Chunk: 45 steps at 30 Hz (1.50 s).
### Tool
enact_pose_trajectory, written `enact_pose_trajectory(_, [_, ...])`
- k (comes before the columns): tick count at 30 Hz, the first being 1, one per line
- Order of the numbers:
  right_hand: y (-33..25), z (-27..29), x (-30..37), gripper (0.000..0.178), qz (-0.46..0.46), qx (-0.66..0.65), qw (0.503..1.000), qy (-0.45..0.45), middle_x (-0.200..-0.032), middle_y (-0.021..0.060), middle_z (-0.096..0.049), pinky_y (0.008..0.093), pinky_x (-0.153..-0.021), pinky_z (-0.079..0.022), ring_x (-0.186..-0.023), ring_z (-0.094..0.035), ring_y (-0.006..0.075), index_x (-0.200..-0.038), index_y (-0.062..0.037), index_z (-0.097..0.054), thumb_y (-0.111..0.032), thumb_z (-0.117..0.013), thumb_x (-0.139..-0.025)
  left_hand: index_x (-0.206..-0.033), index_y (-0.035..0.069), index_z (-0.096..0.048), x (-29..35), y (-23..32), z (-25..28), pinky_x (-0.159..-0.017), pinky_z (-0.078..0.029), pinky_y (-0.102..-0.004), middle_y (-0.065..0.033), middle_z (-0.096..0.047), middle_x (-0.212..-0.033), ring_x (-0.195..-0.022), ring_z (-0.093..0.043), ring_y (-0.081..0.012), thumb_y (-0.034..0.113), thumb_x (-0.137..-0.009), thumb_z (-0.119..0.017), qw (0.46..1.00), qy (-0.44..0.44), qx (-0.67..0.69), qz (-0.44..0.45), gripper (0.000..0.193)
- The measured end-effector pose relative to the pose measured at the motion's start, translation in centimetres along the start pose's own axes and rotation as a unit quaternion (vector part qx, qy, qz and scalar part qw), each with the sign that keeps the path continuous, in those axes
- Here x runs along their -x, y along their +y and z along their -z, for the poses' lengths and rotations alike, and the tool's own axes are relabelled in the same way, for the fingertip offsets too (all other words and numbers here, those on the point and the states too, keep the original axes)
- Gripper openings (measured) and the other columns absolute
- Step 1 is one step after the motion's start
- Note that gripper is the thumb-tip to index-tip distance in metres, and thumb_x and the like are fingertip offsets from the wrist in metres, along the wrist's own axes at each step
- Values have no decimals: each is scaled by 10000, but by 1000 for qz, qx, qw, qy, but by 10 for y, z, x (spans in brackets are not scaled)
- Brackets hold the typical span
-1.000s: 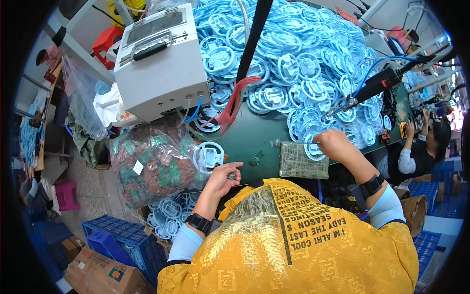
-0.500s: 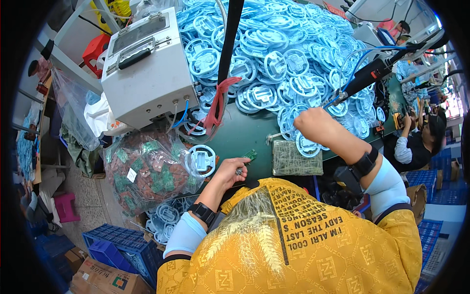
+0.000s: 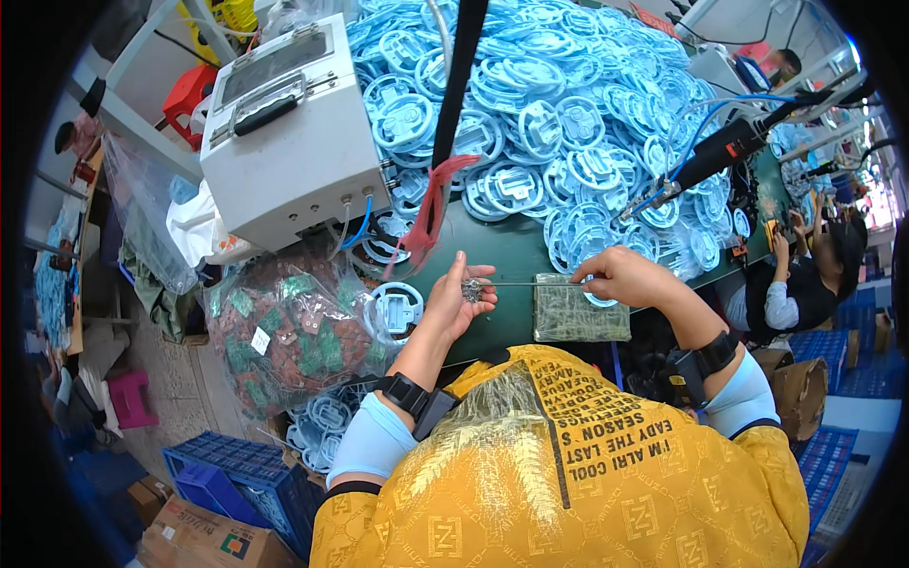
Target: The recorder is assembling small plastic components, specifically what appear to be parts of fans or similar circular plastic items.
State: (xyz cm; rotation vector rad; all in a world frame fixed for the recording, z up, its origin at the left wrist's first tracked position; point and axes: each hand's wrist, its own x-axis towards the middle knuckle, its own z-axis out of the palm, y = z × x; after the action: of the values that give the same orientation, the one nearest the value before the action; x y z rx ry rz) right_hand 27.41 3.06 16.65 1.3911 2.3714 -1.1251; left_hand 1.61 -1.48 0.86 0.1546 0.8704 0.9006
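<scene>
My left hand point(image 3: 454, 301) is turned palm up, fingers loosely curled and thumb raised. A small heap of silvery metal pieces point(image 3: 472, 289) rests in it, too small to make out singly. My right hand point(image 3: 620, 277) pinches one end of a thin metal rod point(image 3: 530, 283), whose far end reaches the pieces in my left palm. Under the rod, near the table edge, lies a flat greenish block wrapped in clear film point(image 3: 580, 315). One light-blue plastic ring part point(image 3: 394, 310) sits left of my left hand.
A large pile of blue ring parts point(image 3: 540, 123) covers the far table point(image 3: 507, 244). At left stand a grey metal box point(image 3: 289, 156) and a clear bag of red and green boards point(image 3: 294, 331). A black powered screwdriver point(image 3: 720, 151) hangs at right. A co-worker point(image 3: 814, 275) sits beyond.
My right hand has come down from the screwdriver's tip and now holds the thin rod. My left hand has turned palm up, and the small green board has gone from its fingers.
</scene>
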Motion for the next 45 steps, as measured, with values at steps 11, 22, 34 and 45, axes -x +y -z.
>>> enact_pose_trajectory(11, [-12,-52,25,284,59,210,949,229,-773,93,-586,386,-523,-504,-652,-641,270,-1061,-115,-648,-85,-611,-781,-820,70,-486,-23,3,-28,-385,-260,-217,14,-391,-590,-442,-358,-77,364,-994,-479,979,122,-131,-100,342])
enact_pose_trajectory(22, [-30,-61,32,374,79,328,902,271,-800,58,-558,327,-498,-483,-607,-623,203,-1115,-55,-610,-61,-585,-741,-663,66,-485,-56,-8,-20,-432,-275,-240,9,-431,-564,-468,-351,-64,376,-976,-529,795,254,-422,-356,443])
enact_pose_trajectory(34, [8,-77,27,202,-82,-324,931,146,-656,20,-581,245,-463,-382,-521,-488,76,-1061,-48,-687,-109,-650,-872,-764,127,-441,-19,17,-46,-345,-191,-220,28,-331,-539,-377,-282,-73,404,-983,-497,983,72,127,-113,357])
enact_pose_trajectory(45, [14,-90,36,232,-154,-610,776,-32,-665,17,-561,187,-391,-270,-458,-403,43,-1145,-2,-635,-90,-564,-942,-747,150,-429,-14,9,-35,-348,-177,-210,43,-329,-519,-396,-295,-70,403,-952,-568,986,20,151,-71,354])
